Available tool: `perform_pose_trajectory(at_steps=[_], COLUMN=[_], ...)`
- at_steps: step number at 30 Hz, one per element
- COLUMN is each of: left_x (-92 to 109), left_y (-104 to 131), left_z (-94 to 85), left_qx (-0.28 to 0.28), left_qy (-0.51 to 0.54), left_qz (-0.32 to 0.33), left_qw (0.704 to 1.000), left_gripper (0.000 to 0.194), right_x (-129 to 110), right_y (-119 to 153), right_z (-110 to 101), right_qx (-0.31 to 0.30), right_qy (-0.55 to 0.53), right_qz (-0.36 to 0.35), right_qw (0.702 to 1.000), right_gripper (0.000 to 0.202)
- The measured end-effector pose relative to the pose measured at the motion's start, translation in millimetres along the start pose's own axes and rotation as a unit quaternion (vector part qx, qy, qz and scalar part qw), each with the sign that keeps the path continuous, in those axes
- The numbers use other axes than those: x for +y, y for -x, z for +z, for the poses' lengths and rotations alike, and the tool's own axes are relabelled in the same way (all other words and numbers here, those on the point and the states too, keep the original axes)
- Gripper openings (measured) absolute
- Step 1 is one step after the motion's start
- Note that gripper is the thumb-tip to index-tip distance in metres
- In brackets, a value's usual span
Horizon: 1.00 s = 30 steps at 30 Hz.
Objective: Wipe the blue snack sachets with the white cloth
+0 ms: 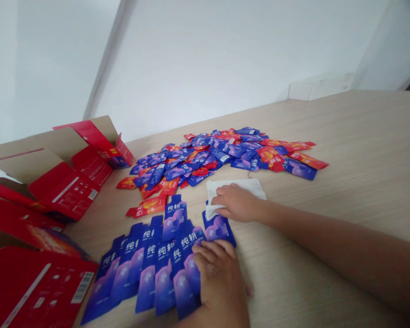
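My right hand (238, 202) grips a white cloth (251, 184), with its fingers closed on the left part. That part of the cloth lies over the top of a blue-purple sachet (220, 228) on the table. Nearer to me, my left hand (222, 278) has its fingers curled over the right edge of a blue-purple sachet (191, 237); its thumb is mostly hidden. That sachet belongs to an overlapping row of blue-purple sachets (146, 273), fanned out to the left with their printed fronts up. One more blue sachet (174, 218) lies at the row's far side.
A wide heap of blue and red sachets (205, 157) lies across the back of the wooden table (345, 173). One red-orange sachet (148, 207) lies between heap and row. Opened red cartons (71, 187) stand along the left, one (37, 291) close to the row. Behind rises a white wall (225, 54).
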State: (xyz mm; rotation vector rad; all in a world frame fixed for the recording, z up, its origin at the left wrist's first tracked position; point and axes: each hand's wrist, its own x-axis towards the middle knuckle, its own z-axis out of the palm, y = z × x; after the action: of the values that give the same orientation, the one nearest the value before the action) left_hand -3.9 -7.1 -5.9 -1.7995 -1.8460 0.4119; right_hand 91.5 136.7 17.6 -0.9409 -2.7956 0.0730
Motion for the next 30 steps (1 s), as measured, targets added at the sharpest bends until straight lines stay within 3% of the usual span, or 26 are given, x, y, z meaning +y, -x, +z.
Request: perform_pose_trajectory(at_steps=[3,6,10,14,18,22,26,30], left_x=[0.7,0.1,-3.6,-4.0,-0.9,0.1,0.1,-0.1], left_y=[0.4,1.0,1.6,1.7,1.7,1.0,0.4,1.2], left_z=[0.2,1.4,3.3,3.4,1.4,0.3,1.0,1.5], left_qx=[-0.002,0.013,0.022,0.030,0.004,-0.011,-0.013,-0.006], left_qy=[-0.003,-0.030,-0.032,-0.038,-0.026,-0.014,-0.019,-0.026], left_qz=[-0.002,-0.001,0.034,0.024,0.012,0.010,0.015,0.023], left_qw=[1.000,0.999,0.999,0.999,1.000,1.000,1.000,0.999], left_gripper=[0.074,0.058,0.064,0.054,0.062,0.068,0.058,0.055], right_x=[1.4,-10.3,-21.9,-12.3,-1.9,-10.0,-20.7,-12.8], right_y=[1.0,2.8,2.8,0.5,0.2,2.7,3.6,0.9], right_z=[-1.1,-0.4,2.7,3.2,0.7,0.7,2.9,2.9], right_qx=[0.000,0.003,0.012,0.009,0.011,0.017,0.012,0.003], right_qy=[0.003,0.000,-0.005,-0.009,-0.003,-0.008,-0.020,-0.014], right_qz=[0.010,-0.041,-0.088,-0.046,0.012,-0.030,-0.109,-0.050], right_qw=[1.000,0.999,0.996,0.999,1.000,0.999,0.994,0.999], right_gripper=[0.022,0.022,0.022,0.022,0.021,0.021,0.023,0.022])
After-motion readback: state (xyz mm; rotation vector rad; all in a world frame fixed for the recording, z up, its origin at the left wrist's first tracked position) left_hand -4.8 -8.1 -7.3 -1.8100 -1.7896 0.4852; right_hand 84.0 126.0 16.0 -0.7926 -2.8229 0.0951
